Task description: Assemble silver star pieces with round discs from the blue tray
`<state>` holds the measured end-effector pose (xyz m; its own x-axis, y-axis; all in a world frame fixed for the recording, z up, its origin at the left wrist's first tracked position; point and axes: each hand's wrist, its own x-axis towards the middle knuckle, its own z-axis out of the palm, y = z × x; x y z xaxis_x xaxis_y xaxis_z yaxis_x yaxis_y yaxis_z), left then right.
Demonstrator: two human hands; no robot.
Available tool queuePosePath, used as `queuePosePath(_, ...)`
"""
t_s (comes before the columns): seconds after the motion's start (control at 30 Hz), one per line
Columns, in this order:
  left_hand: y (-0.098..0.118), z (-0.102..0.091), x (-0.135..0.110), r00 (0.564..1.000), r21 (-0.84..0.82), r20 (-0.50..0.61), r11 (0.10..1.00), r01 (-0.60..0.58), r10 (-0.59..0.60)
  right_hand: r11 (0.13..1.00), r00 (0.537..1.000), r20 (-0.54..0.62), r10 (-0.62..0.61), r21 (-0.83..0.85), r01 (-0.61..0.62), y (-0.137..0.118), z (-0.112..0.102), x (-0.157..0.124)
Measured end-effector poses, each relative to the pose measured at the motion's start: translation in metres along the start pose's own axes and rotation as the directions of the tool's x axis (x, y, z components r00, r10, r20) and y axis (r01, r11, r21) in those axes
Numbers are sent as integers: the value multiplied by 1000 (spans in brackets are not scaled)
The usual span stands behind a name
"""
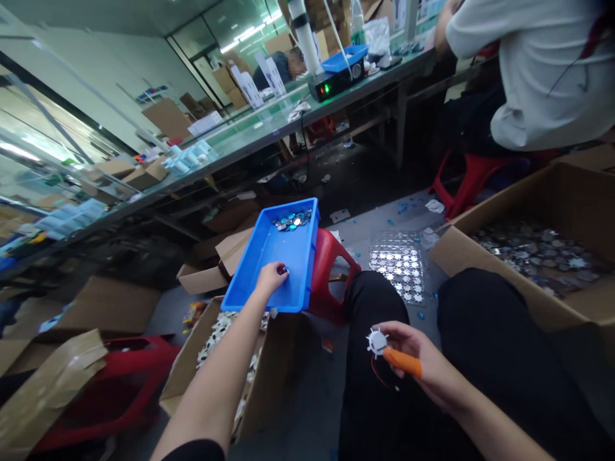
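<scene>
My left hand point(270, 278) reaches into a blue plastic tray point(269, 282) that rests on a red stool point(331, 269). Its fingers pinch a small dark round piece point(283, 271). A heap of shiny round pieces point(293, 220) lies at the tray's far end. My right hand point(413, 362) hovers over my lap, closed on a small white spiked wheel-shaped part point(377, 341) with thin red wires hanging from it. An orange rubber cot covers that hand's thumb.
A cardboard box of white parts point(225, 339) stands under the tray. Another large box of shiny discs point(538, 256) is at my right. A clear blister sheet point(398, 262) lies on the floor. A person in a white shirt point(533, 70) sits on a red stool ahead.
</scene>
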<state>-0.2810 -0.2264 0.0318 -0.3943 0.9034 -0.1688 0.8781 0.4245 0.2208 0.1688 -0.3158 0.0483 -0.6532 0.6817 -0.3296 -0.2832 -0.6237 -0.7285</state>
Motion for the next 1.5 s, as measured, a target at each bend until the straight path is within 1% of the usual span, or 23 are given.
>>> queuePosePath(0.13, 5, 0, 1, 1000, 8, 8, 1000, 7, -7, 999, 1000, -1, -21, 31, 21, 1, -2, 2)
queuePosePath(0.23, 10, -5, 0, 1000, -22, -21, 1000, -2, 2, 998, 999, -16, -47, 43, 47, 4, -2, 3)
queuePosePath(0.33, 17, -21, -5, 993, -91, -117, 996, -5, -6, 995, 997, -15, -80, 62, 80, 4, -1, 3)
queuePosePath(0.4, 25, -36, -16, 982, -170, -188, 985, -19, -14, 993, 995, -16, -101, 62, 102, 2, 1, 2)
queuePosePath(0.43, 31, -43, -26, 977, -209, -214, 977, -35, -11, 993, 994, -16, -107, 54, 107, 0, 2, 1)
queuePosePath(0.47, 40, -50, -40, 972, -267, -237, 962, -64, -1, 993, 994, -14, -111, 41, 112, -1, 3, 0)
queuePosePath(0.53, 63, -61, -79, 961, -405, -272, 901, -157, 45, 991, 991, -7, -131, 6, 131, -6, 7, -3)
queuePosePath(0.57, 77, -64, -103, 947, -553, -314, 798, -239, 66, 989, 989, -2, -146, -20, 146, -8, 10, -5)
queuePosePath(0.6, 92, -66, -130, 938, -656, -337, 695, -296, 82, 986, 987, 1, -161, -51, 161, -11, 14, -7)
queuePosePath(0.63, 107, -65, -157, 935, -707, -334, 624, -333, 121, 982, 985, 4, -171, -85, 171, -14, 18, -10)
queuePosePath(0.67, 121, -64, -183, 930, -728, -321, 581, -364, 181, 977, 984, 7, -176, -118, 175, -17, 23, -12)
queuePosePath(0.7, 134, -61, -207, 918, -721, -309, 568, -397, 249, 974, 985, 16, -172, -146, 173, -19, 28, -15)
queuePosePath(0.77, 154, -55, -245, 852, -620, -322, 588, -519, 412, 971, 987, 46, -157, -173, 163, -22, 38, -21)
queuePosePath(0.83, 163, -49, -267, 782, -504, -350, 600, -622, 516, 974, 985, 90, -145, -163, 158, -22, 45, -27)
queuePosePath(0.87, 165, -48, -273, 756, -466, -365, 597, -654, 543, 976, 984, 107, -140, -151, 156, -22, 47, -30)
queuePosePath(0.93, 165, -47, -279, 729, -438, -387, 583, -684, 565, 980, 982, 129, -135, -130, 152, -21, 50, -34)
queuePosePath(1.0, 163, -49, -281, 723, -436, -389, 577, -690, 571, 980, 981, 145, -126, -135, 146, -22, 51, -38)
queuePosePath(1.13, 163, -53, -287, 713, -432, -390, 568, -700, 582, 968, 980, 163, -115, -202, 147, -27, 52, -42)
queuePosePath(1.3, 168, -52, -293, 691, -435, -402, 539, -721, 601, 945, 976, 161, -145, -271, 185, -31, 52, -45)
queuePosePath(1.5, 170, -47, -292, 697, -445, -385, 540, -714, 605, 898, 968, 141, -208, -365, 246, -37, 53, -52)
